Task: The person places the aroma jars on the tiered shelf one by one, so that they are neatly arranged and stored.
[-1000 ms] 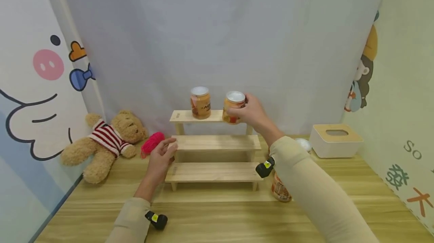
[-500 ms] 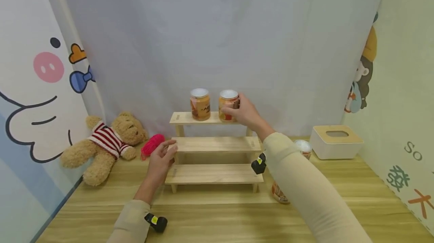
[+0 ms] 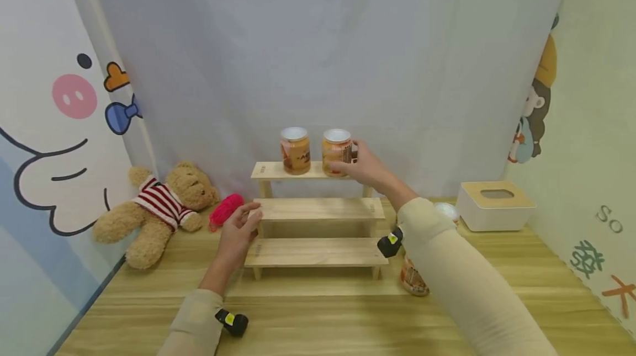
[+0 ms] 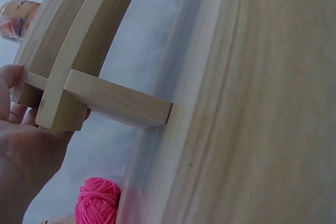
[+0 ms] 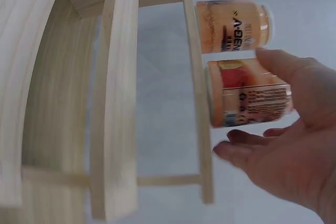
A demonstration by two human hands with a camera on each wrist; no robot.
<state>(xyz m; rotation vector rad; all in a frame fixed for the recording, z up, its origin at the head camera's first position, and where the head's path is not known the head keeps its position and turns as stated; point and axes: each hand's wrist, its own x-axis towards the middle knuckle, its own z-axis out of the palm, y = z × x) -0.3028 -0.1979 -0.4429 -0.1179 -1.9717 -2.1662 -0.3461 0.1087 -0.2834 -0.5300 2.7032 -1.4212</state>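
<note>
A three-tier wooden display stand stands on the table. On its top tier are two orange jars with pale lids, a left jar and a right jar, both upright. My right hand is at the right jar, its thumb and fingers spread around the side. In the right wrist view, there is a gap between the lower fingers and the right jar. My left hand grips the left end of the middle tier, thumb and fingers around the board.
Another jar stands on the table right of the stand, partly behind my right sleeve. Behind that sleeve shows one more lidded jar, near a tissue box. Pink yarn and a teddy bear lie at the left.
The right jar has come left and stands upright on the top tier. My right hand has loosened from it and drawn slightly right. The left hand keeps its hold on the stand.
</note>
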